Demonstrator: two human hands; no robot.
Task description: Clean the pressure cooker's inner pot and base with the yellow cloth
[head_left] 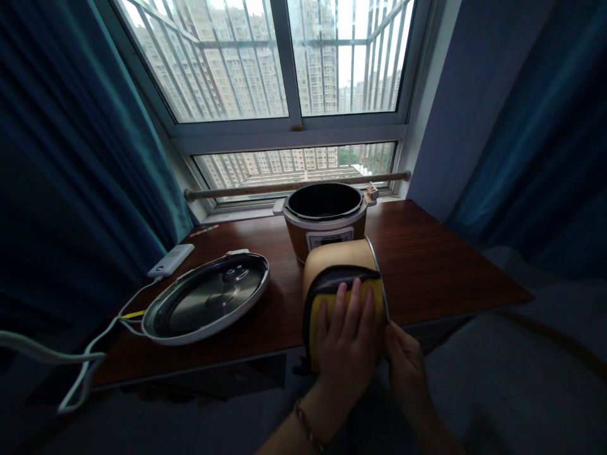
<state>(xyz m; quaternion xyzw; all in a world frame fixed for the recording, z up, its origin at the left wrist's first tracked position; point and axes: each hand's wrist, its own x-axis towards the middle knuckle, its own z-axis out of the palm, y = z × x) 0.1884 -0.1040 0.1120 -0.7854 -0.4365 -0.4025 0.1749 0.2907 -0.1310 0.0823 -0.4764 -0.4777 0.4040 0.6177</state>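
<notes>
A tan inner pot [339, 256] lies on its side at the near edge of the wooden table [427, 265], its metal rim turned to the right. My left hand [346, 341], with a bracelet on the wrist, presses a yellow sponge with a black edge [378, 294] flat against the pot's outer wall. My right hand [408, 366] grips the pot at its rim from below right. The pot's inside is hidden from view.
An open cooker body [325, 221] stands behind the pot near the window. Its lid [206, 297] lies upturned at the left. A white power bank [171, 260] with a white cable [80, 366] sits at the far left. Blue curtains hang on both sides.
</notes>
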